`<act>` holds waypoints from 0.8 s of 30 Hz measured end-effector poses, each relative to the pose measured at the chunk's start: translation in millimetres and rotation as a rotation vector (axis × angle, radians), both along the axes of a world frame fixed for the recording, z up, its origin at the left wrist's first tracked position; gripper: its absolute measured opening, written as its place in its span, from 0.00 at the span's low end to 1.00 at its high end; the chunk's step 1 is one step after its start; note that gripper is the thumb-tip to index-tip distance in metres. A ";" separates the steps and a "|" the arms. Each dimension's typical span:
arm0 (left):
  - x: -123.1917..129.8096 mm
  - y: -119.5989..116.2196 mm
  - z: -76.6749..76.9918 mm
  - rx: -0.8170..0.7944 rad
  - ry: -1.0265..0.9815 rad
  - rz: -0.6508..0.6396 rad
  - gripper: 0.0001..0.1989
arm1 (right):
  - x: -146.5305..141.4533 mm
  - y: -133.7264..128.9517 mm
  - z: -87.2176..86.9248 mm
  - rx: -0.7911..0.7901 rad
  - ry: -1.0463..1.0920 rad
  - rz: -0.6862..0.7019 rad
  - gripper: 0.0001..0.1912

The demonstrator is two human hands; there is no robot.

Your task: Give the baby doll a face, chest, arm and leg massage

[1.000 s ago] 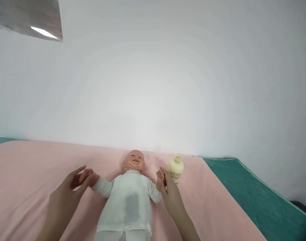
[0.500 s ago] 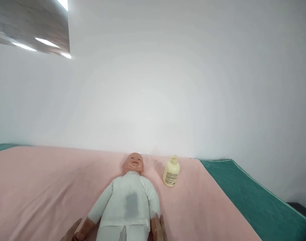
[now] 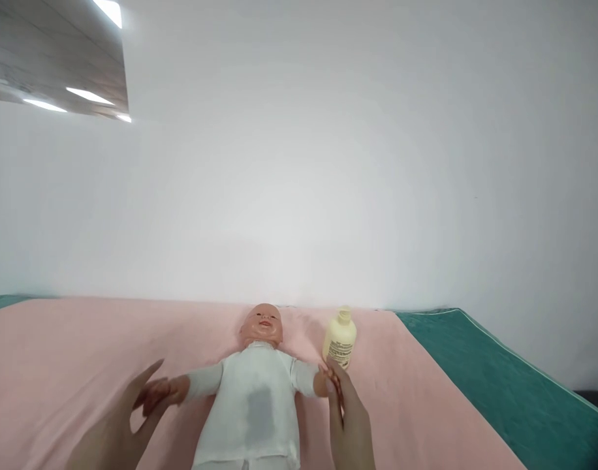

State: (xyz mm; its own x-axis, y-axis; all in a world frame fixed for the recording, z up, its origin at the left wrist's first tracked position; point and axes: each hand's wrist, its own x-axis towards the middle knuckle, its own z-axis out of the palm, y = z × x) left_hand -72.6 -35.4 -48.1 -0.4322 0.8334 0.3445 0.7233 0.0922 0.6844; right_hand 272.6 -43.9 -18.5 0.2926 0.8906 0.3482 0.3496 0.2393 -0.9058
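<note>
Doll (image 3: 247,408) lies face-up on pink cloth (image 3: 411,418). Left hand (image 3: 113,424) and right hand (image 3: 350,418) each clasp one of its outspread hands (image 3: 158,393).

We are holding both bare hands low and forward, set well apart. Our left hand (image 3: 115,418) is slanting inward and gripping, one finger extending above the thumb with a gap showing between them. Our right hand (image 3: 354,418) is standing more upright, its thumb and fingers pinching near the tips.
</note>
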 end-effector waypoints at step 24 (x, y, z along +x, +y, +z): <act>48.6 164.8 -12.6 -0.181 -0.353 -0.366 0.21 | -6.7 178.9 -48.8 -0.027 0.042 0.151 0.23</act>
State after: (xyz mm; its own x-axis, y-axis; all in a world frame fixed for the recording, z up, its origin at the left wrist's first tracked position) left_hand -24.0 129.4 -60.7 -0.1658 0.9838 0.0677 0.4589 0.0162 0.8883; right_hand 265.8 135.0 -67.3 0.1683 0.9344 0.3140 0.2734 0.2618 -0.9256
